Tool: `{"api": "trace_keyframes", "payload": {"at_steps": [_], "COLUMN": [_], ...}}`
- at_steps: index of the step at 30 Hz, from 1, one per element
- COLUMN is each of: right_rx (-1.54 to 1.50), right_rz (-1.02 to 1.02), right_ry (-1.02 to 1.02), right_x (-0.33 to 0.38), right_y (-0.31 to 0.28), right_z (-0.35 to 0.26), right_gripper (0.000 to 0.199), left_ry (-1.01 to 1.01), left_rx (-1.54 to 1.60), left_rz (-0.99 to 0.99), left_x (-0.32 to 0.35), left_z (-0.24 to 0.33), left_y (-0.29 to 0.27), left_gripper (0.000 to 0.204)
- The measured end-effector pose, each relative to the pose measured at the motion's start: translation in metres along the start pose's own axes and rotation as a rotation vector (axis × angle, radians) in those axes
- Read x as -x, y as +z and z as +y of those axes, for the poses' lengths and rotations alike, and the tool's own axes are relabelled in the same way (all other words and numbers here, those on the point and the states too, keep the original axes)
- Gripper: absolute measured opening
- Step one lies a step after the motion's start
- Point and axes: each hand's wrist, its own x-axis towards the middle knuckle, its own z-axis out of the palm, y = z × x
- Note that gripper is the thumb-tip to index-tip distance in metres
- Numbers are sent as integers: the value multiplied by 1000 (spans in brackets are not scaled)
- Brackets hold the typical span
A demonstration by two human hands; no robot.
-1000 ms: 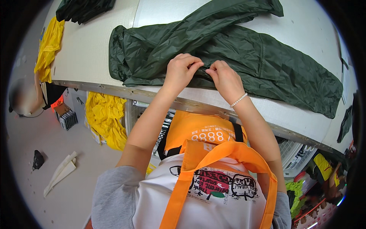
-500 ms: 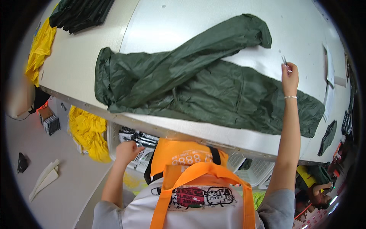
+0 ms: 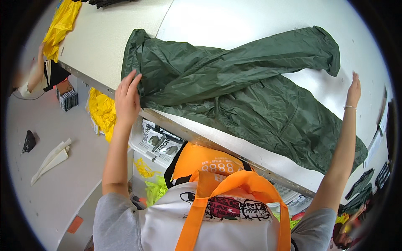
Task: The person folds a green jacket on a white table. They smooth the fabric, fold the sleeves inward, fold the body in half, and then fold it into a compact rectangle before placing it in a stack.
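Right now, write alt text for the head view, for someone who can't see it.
A wrinkled dark green garment lies on a white table, one long section folded across the rest. A person's left hand is at its left end, and the right hand reaches out on the right. Yellow cloth lies farther left.

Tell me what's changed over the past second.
The left hand let go of the green garment at its middle, dropped past the table edge, then came up to the garment's left end. The right hand also let go and went rightward; the small metal tool it held half a second ago no longer shows. The garment lies much as it did.
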Motion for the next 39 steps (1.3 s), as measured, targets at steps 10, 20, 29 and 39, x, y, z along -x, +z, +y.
{"api": "trace_keyframes", "payload": {"at_steps": [10,20,29,39], "right_rx": [-121,346,448,53], "right_rz": [211,454,587,-150], "right_ry": [-497,68,80,194], "right_x": [52,330,442,264], "right_y": [-101,-322,-362,-329], "right_z": [-99,-123,-229,-109], "right_gripper": [28,27,27,23], "left_ry": [155,-163,-234,-468], "left_rx": [35,633,712,325], "left_rz": [-70,32,148,-342], "left_x": [-51,-97,-121,-127], "left_z": [-38,-63,-83,-69], "left_y": [30,51,89,40], "left_gripper": [77,61,19,10]}}
